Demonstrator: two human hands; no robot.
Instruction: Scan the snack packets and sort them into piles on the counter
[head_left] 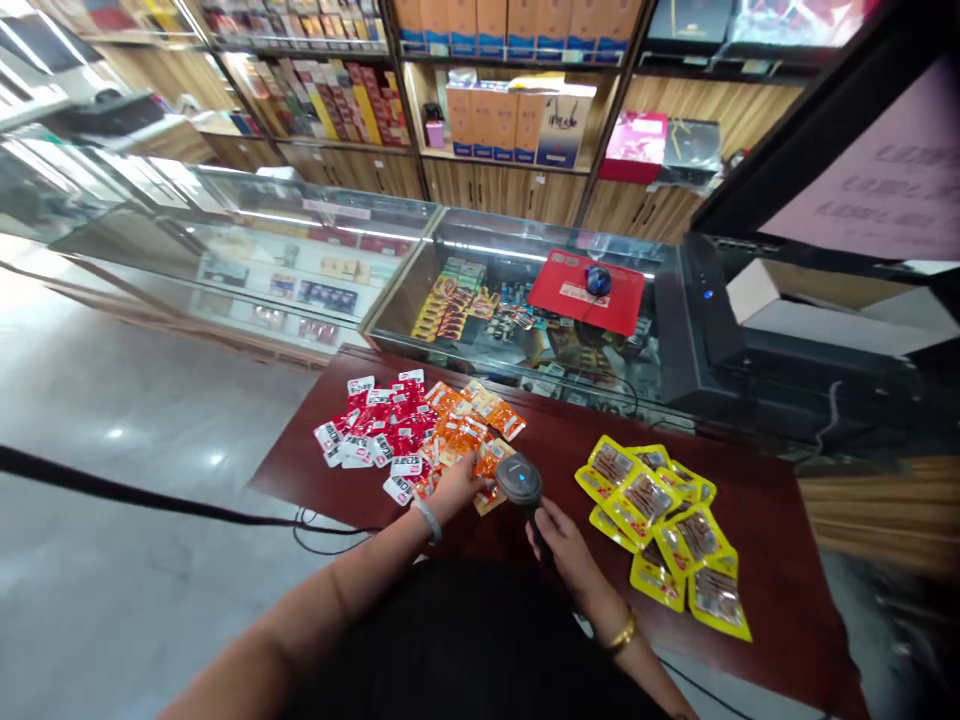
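In my right hand (564,548) is a black handheld barcode scanner (519,480), its head tilted toward the left with a small blue light showing. My left hand (457,487) has its fingers bent at the near edge of a pile of orange snack packets (459,432), pinching one beside the scanner head. Part of that packet is hidden by the fingers and the scanner. Left of the orange pile lie several red and white packets (379,420), partly touching it. Yellow-edged packets (699,533) with brown contents overlap in a heap to the right of my right hand.
All the packets rest on a dark red tabletop (547,425). Behind it stands a glass display counter (405,270) with a red mat (555,290) and a computer mouse (598,281) on top. A black monitor (825,150) rises at the right. A black cable (187,502) crosses at left.
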